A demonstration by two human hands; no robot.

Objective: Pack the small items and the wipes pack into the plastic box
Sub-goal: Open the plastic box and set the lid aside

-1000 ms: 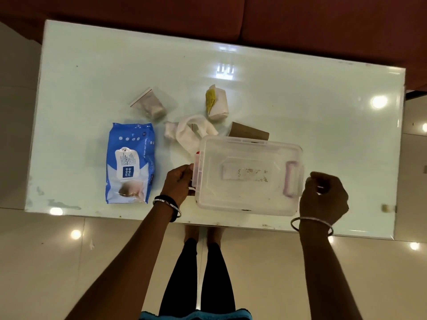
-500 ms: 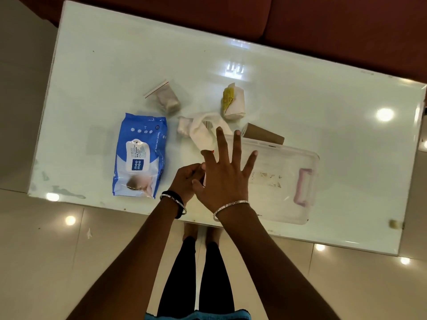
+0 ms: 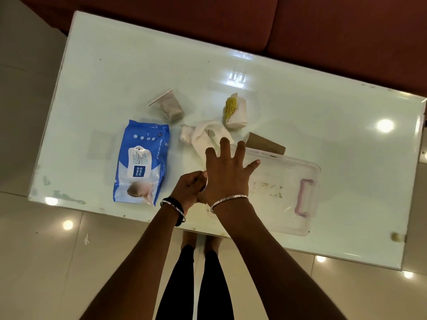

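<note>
we see a glossy white surface (image 3: 323, 116) with ceiling lights mirrored in it. a dark red sofa (image 3: 346, 31) runs along its far edge. pale shiny floor tiles (image 3: 46, 262) lie on the near side, with a white scrap (image 3: 86, 239) lying at left.

Single head-worn view, steeply downward from above onto the table (image 3: 323, 125), arm's reach close.

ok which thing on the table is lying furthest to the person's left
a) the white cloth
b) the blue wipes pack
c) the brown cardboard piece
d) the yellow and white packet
b: the blue wipes pack lies nearest the table's left end, left of the white cloth, the yellow and white packet and the brown cardboard piece.
</note>
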